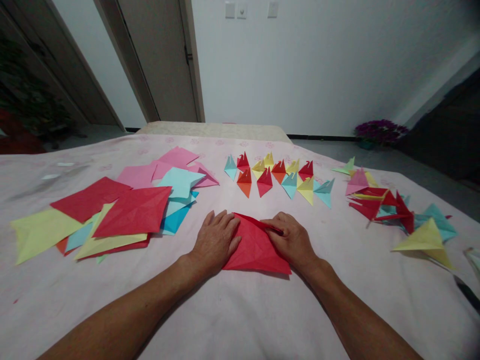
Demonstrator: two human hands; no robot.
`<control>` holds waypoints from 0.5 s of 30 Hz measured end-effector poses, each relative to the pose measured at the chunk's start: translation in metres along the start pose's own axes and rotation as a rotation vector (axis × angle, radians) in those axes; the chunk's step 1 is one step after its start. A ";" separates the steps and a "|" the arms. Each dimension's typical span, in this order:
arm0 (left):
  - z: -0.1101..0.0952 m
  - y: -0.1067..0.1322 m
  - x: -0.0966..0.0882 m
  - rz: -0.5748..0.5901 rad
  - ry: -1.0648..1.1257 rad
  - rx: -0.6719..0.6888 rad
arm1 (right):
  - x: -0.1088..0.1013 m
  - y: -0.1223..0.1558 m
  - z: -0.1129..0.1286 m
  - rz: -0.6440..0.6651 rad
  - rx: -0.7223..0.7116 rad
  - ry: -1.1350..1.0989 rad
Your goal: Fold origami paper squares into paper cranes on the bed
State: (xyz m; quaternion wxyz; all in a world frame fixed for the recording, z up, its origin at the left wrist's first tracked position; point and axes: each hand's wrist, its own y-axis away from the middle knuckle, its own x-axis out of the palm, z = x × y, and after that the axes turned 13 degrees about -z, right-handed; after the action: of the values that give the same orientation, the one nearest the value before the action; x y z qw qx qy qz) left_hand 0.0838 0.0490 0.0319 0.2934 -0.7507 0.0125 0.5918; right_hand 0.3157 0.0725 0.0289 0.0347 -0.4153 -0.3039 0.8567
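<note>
A creased sheet of red origami paper (255,245) lies on the table in front of me, its far edge partly raised and folded over. My left hand (215,237) rests flat along the sheet's left side, fingers stretched out and pointing away from me. At the upper right corner, my right hand (290,235) is closed, pinching the folded edge between thumb and fingers. Beyond both hands stand small folded paper cranes (265,182) in red, orange, yellow and blue, set in loose rows.
To the left spreads a pile of coloured paper sheets (131,212). Several partly folded paper pieces (427,240) are heaped at the right, near a dark object (467,292) at the edge. A pale patterned cloth (240,320) covers the table. Purple flowers (378,131) stand on the floor behind.
</note>
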 end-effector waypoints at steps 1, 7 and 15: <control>0.000 0.000 0.000 -0.001 -0.002 0.001 | 0.000 0.000 0.000 0.000 -0.008 -0.002; 0.000 0.000 0.000 -0.015 0.000 -0.014 | -0.004 0.004 0.004 0.031 -0.165 0.068; -0.001 -0.002 -0.002 -0.001 -0.015 0.003 | -0.010 0.006 0.015 0.089 -0.320 0.249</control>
State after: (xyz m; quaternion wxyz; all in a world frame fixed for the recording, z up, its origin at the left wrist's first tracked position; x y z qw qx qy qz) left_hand 0.0849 0.0493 0.0343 0.2950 -0.7458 0.0111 0.5972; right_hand 0.3127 0.0575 0.0397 -0.0323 -0.5313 -0.4106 0.7403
